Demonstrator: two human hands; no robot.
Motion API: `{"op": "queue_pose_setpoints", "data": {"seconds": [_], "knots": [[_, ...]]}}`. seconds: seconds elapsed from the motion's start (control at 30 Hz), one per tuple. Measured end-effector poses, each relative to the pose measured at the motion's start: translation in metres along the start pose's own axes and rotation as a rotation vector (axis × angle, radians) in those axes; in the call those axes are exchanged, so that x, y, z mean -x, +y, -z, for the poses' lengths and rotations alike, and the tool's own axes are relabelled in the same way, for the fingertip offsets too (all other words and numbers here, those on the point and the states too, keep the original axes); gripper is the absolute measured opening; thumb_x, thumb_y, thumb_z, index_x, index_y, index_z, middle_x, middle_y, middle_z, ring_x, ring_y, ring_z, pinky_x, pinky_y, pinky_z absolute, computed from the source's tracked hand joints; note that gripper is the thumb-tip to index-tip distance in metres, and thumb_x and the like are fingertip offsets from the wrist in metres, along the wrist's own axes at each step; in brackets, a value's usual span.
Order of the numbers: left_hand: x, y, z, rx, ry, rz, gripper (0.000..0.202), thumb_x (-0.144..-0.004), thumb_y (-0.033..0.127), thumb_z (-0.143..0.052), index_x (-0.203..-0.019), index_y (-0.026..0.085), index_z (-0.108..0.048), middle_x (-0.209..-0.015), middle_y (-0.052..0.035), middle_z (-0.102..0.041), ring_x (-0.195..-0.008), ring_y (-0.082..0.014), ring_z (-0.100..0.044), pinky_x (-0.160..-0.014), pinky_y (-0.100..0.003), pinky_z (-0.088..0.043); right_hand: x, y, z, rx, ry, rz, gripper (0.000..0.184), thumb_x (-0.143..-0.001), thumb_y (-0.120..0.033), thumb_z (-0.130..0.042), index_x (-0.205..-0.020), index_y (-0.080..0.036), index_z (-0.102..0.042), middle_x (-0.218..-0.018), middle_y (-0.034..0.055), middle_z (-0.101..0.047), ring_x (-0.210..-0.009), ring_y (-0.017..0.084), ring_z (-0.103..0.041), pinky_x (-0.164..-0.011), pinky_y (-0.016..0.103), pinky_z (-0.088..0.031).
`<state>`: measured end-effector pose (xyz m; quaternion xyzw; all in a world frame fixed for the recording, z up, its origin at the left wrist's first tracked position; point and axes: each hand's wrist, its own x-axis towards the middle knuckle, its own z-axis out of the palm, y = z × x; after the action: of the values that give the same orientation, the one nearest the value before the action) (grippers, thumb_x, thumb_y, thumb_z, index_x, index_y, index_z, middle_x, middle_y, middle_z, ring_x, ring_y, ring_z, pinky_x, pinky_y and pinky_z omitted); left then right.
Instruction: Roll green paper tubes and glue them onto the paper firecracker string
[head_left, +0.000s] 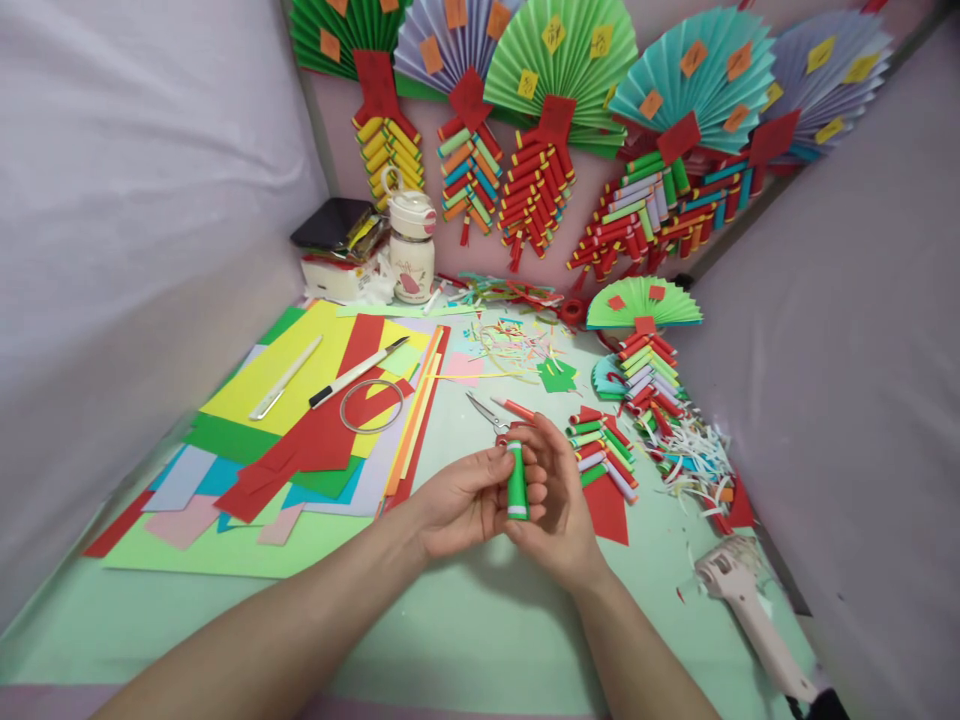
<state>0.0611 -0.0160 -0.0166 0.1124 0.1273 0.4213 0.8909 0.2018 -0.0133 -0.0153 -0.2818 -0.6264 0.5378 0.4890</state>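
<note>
A small green paper roll (517, 482) with pale bands at its ends stands upright between both hands above the green table (465, 620). My left hand (459, 502) pinches it from the left with closed fingers. My right hand (559, 505) wraps round it from the right, fingers curled. Just behind the hands lie scissors with red handles (496, 413). To the right of the hands sits a half-built cluster of paper rolls on a red paper piece (604, 460).
Coloured paper sheets (300, 430) lie at the left with a craft knife (285, 378), a pen (358, 372) and a wire ring (371, 405). A glue gun (739, 590) lies at front right. Paper fan ornaments (559, 60) hang on the back wall. A white jar (412, 247) stands behind.
</note>
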Motion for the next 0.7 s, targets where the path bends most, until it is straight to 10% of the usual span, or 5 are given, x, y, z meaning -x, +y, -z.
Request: {"op": "queue_pose_setpoints", "data": {"seconds": [0.7], "knots": [[-0.0019,-0.0084,-0.0009,0.081,0.04,-0.038,0.029,-0.095,0.026,-0.044,-0.101,0.009,-0.067,-0.089,-0.0109,-0.072,-0.084,-0.0166,-0.069,-0.081,-0.029,-0.051,0.0059,0.0046,0.0054,-0.081,0.056,-0.124,0.08,-0.066,-0.048,-0.078,-0.134,-0.031,-0.04,-0.132,0.0101,-0.052,-0.121,0.029,-0.051,-0.095,0.043,-0.049]]}}
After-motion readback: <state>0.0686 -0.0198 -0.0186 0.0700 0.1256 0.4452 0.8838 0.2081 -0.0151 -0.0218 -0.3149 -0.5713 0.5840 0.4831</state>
